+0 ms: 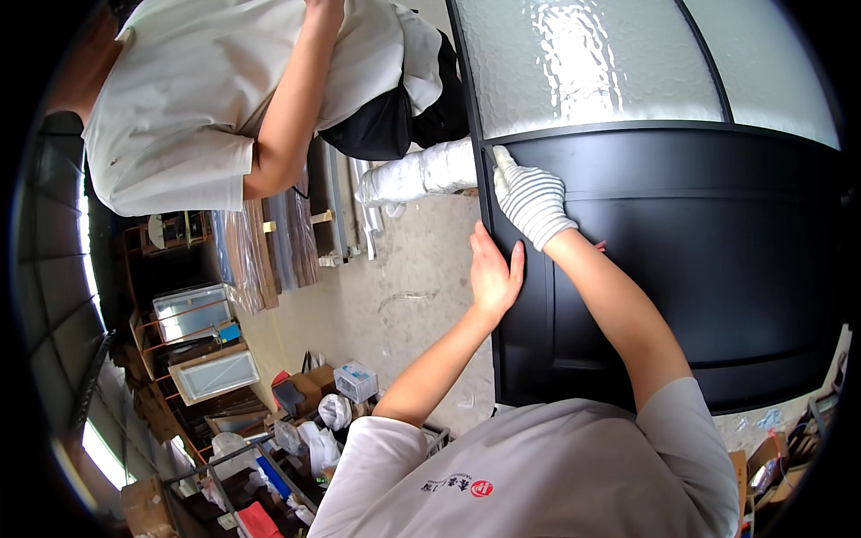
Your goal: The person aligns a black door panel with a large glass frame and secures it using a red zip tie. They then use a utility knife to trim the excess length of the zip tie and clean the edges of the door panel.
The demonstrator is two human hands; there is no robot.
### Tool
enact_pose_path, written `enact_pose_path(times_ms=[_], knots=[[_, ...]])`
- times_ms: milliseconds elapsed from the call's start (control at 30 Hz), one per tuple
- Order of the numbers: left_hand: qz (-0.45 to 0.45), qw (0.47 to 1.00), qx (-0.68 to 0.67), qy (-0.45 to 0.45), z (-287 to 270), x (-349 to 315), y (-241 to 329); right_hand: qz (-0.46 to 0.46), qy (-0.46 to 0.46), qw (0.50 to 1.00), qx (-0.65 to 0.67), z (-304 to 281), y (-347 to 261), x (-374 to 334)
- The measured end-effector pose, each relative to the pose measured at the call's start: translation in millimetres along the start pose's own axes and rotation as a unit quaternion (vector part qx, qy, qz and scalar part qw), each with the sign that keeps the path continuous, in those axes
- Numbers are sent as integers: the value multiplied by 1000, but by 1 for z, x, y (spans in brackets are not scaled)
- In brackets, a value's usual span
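A black door (pixel 682 260) lies across the right side of the head view, with textured glass panes (pixel 592 63) in its far part. My right hand (pixel 531 199), in a white glove with grey stripes, rests on the door's left border near the glass. Its fingers are drawn together, the tips pointing at the corner below the pane; whatever they may hold is hidden. Bare, my left hand (pixel 496 276) lies along the door's left edge, fingers stretched out and thumb over the black face.
A co-worker in a white shirt (pixel 188 99) bends at the far left. Behind the door's edge, a plastic-wrapped roll (pixel 417 179) sticks out. Wrapped boards (pixel 260 251), framed panels (pixel 215 375), a printed box (pixel 356 381) and a cluttered cart (pixel 260 484) stand to the left.
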State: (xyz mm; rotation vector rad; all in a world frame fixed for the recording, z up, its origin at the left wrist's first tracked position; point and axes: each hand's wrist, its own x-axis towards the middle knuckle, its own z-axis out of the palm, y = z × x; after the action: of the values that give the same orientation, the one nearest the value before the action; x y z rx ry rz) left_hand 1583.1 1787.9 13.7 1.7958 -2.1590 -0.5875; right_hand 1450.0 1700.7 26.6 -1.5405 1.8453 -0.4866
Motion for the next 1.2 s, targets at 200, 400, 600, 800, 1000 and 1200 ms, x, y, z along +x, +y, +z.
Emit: enact_pose_path(times_ms=[200, 400, 600, 800, 1000, 1200], knots=[[-14, 1000, -14, -10, -3, 1, 2, 35, 40, 973, 226, -5, 1, 1], [-10, 1000, -9, -3, -1, 0, 0, 97, 33, 899, 426, 39, 11, 18], [-7, 1000, -2, -2, -2, 0, 0, 105, 47, 847, 519, 49, -2, 24], [-25, 1000, -5, -15, -3, 1, 3, 195, -12, 604, 772, 23, 1, 10], [-16, 1000, 4, -8, -1, 0, 2, 188, -42, 549, 813, 23, 6, 8], [-9, 1000, 8, 2, 3, -1, -5, 95, -104, 517, 844, 24, 12, 5]])
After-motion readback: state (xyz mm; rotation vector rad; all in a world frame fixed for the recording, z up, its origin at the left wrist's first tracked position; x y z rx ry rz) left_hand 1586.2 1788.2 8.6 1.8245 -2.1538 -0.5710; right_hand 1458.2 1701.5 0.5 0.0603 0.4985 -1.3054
